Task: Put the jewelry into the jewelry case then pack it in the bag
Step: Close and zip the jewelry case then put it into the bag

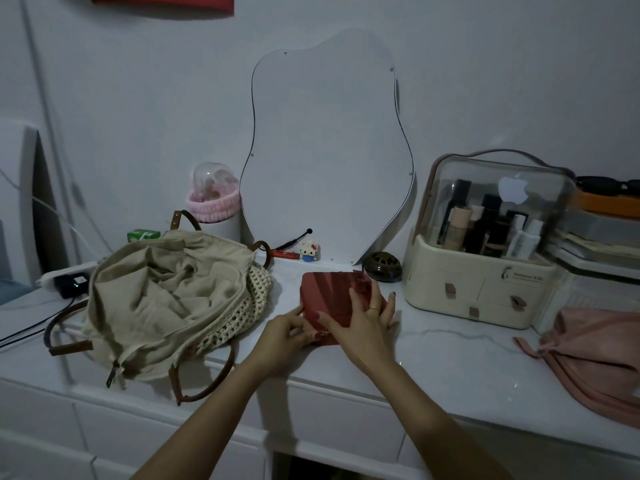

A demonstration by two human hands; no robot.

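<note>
- Both forearms reach in from the near edge over the white dresser top (450, 362).
- Fingers of the left hand (287, 329) pinch the near-left corner of the red jewelry case (332, 296), close to what looks like its zipper pull.
- Spread flat with its fingers open, the right hand (367, 322) presses on the case lid, gripping nothing.
- That case lies shut or nearly shut; no loose jewelry shows, so filling seems done.
- Just left, the beige bag (162, 299) gapes open and holds no case: packing remains.
</note>
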